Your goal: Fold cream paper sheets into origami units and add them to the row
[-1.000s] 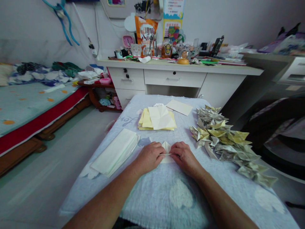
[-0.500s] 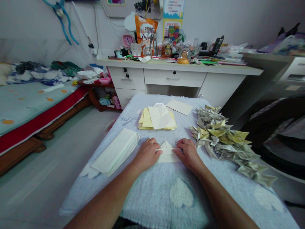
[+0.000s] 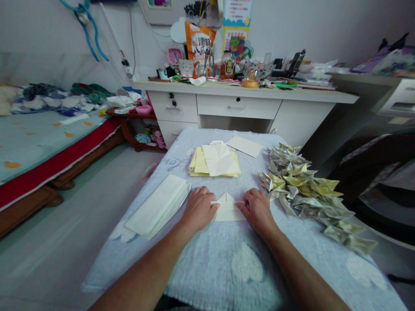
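A small white sheet of paper (image 3: 229,211) with a pointed, folded top lies on the cloth-covered table in front of me. My left hand (image 3: 201,207) pinches its left edge, thumb toward the middle. On the opposite edge, my right hand (image 3: 256,208) grips the paper between thumb and curled fingers. Left of my left hand lies a stack of long white folded paper (image 3: 158,205). Beyond the hands is a pile of yellow paper (image 3: 198,164), topped by a creased white sheet (image 3: 220,160). Several folded paper pieces (image 3: 304,185) are heaped right of my right hand.
A pale flat sheet (image 3: 244,146) lies near the table's far end. Behind stands a white desk (image 3: 238,103) crowded with a jar (image 3: 228,65), an orange bag (image 3: 199,43) and other items. A bed (image 3: 48,134) is at left; the blue cloth (image 3: 207,259) covers the table.
The horizontal fold band across the middle of the white paper no longer shows; its surface now runs flat up to the point. Both hands stay at nearly the same spots.
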Demonstrator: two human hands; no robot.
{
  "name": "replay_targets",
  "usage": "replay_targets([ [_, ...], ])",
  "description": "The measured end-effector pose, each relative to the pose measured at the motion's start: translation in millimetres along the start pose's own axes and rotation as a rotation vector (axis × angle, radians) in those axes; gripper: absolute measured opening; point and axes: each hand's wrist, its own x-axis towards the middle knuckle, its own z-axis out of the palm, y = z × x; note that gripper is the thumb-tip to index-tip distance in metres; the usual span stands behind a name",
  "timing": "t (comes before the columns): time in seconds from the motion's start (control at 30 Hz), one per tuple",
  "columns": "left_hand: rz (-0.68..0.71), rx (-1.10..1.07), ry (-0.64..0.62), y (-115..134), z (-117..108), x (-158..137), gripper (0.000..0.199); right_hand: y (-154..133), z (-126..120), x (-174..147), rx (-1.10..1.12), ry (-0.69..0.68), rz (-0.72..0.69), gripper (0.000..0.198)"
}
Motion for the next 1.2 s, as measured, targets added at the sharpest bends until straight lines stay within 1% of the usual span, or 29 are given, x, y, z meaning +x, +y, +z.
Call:
replay_targets([
  [0.07, -0.013, -0.007, 0.026, 0.1, -0.6, -0.5, 0.01, -5.0, -1.2, -2.3, -0.033, 0.064, 0.017, 0.015],
  [0.13, 0.007, -0.034, 0.06, 0.8, -1.0, -0.9, 0.012, -11.1, -2.0, -4.5, -0.075, 0.11, -0.01, 0.016],
  [0.2, 0.07, -0.069, 0.059, 2.3, -1.0, -1.3, 0.017, -16.9, -1.7, -5.8, -0.102, 0.071, -0.092, 0.009],
  [0.27, 0.148, -0.093, 0.012, 4.4, -0.3, -1.3, 0.019, -21.2, -0.3, -6.2, -0.094, -0.011, -0.162, 0.016],
  [0.37, 0.186, -0.088, -0.046, 8.0, 1.5, -0.3, 0.021, -25.6, 1.6, -5.6, -0.075, -0.07, -0.174, 0.022],
  [0.43, 0.164, -0.07, -0.055, 9.8, 2.6, 0.9, 0.018, -28.6, 1.9, -5.0, -0.083, -0.067, -0.145, 0.017],
  [0.5, 0.135, -0.056, -0.054, 11.0, 3.5, 1.9, 0.011, -32.4, 1.6, -4.4, -0.095, -0.059, -0.114, 0.009],
  [0.53, 0.124, -0.047, -0.047, 11.4, 3.8, 2.1, 0.007, -34.3, 1.3, -4.1, -0.102, -0.055, -0.1, 0.009],
  [0.57, 0.114, -0.037, -0.034, 11.6, 4.1, 2.1, 0.006, -36.2, 1.1, -3.8, -0.108, -0.051, -0.087, 0.013],
  [0.63, 0.097, -0.013, 0.002, 11.4, 4.7, 1.6, 0.015, -39.4, 1.0, -3.4, -0.122, -0.045, -0.07, 0.018],
  [0.73, 0.07, 0.01, 0.028, 9.5, 5.1, 0.5, 0.019, -41.9, 1.1, -3.2, -0.141, -0.038, -0.061, 0.02],
  [0.93, -0.005, -0.032, -0.035, 0.0, -0.9, 0.0, 0.018, -37.8, 1.3, -3.1, -0.14, -0.029, -0.039, 0.029],
  [1.07, -0.029, -0.069, -0.08, -6.6, -5.9, -0.2, 0.017, -28.1, -0.3, -3.5, -0.126, -0.016, -0.018, 0.032],
  [1.2, -0.037, -0.1, -0.088, -9.6, -6.3, -0.7, 0.02, -15.5, -3.4, -5.8, -0.11, -0.028, 0.012, 0.033],
])
